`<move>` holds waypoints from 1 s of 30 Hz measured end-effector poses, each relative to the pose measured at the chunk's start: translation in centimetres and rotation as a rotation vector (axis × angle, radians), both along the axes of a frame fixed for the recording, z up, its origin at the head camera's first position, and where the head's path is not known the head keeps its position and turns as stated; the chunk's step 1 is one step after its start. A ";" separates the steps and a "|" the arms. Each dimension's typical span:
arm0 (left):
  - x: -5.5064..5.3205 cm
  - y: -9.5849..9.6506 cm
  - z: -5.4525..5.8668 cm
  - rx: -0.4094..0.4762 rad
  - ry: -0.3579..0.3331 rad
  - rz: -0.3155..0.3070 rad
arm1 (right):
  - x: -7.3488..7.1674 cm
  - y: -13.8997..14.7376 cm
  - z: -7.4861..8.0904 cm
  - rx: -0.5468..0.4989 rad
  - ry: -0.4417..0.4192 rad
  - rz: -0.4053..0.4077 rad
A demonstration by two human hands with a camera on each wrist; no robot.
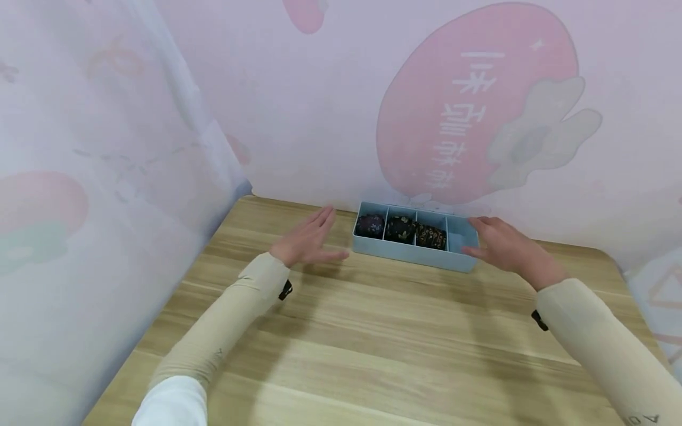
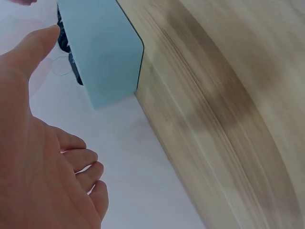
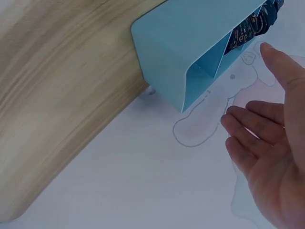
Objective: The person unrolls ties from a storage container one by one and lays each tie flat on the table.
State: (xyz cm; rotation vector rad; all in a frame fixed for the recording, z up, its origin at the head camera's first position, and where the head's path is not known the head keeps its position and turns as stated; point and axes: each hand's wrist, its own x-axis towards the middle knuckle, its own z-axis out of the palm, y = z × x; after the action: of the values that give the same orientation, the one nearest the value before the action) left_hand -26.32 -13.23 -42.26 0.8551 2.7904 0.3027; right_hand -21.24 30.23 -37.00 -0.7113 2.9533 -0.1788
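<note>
A light-blue divided box (image 1: 407, 251) stands at the back of the table. Three of its compartments hold dark patterned bundles of cloth: a purplish one (image 1: 370, 225), a floral one (image 1: 400, 229) and a brown-patterned one (image 1: 430, 236). The rightmost compartment (image 1: 461, 235) holds nothing. My left hand (image 1: 311, 239) hovers left of the box, fingers extended and thumb apart, holding nothing. At the other end my right hand (image 1: 503, 245) is spread beside the box; in the right wrist view its palm (image 3: 271, 157) shows bare and apart from the box.
The wooden table (image 1: 341, 349) runs back to a pale printed curtain (image 1: 298, 118) with strawberry pictures. Another curtain side (image 1: 80, 236) hangs along the left edge. Small black clips (image 1: 286, 290) sit at the sleeve cuffs.
</note>
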 end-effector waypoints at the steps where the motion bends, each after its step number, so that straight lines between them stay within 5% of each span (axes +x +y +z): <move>1: -0.3 0.3 0.0 -0.002 -0.003 -0.002 | -0.4 -0.2 0.1 0.000 -0.015 0.000; 16: -3.0 4.8 -0.8 -0.061 0.037 -0.016 | -4.4 -3.6 -0.5 0.037 -0.197 -0.022; 25: -4.3 5.4 -2.8 -0.078 -0.021 0.019 | -5.6 -4.1 -1.2 0.052 -0.221 -0.027; 30: -4.2 5.6 -2.8 -0.051 0.002 0.014 | -6.0 -4.5 -1.6 0.081 -0.238 -0.016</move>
State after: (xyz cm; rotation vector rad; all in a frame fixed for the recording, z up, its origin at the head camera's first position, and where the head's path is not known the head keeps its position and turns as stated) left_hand -30.53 -7.63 -45.09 0.8256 2.7940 0.2320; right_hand -27.28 25.74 -38.58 -0.6094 2.7236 -0.1336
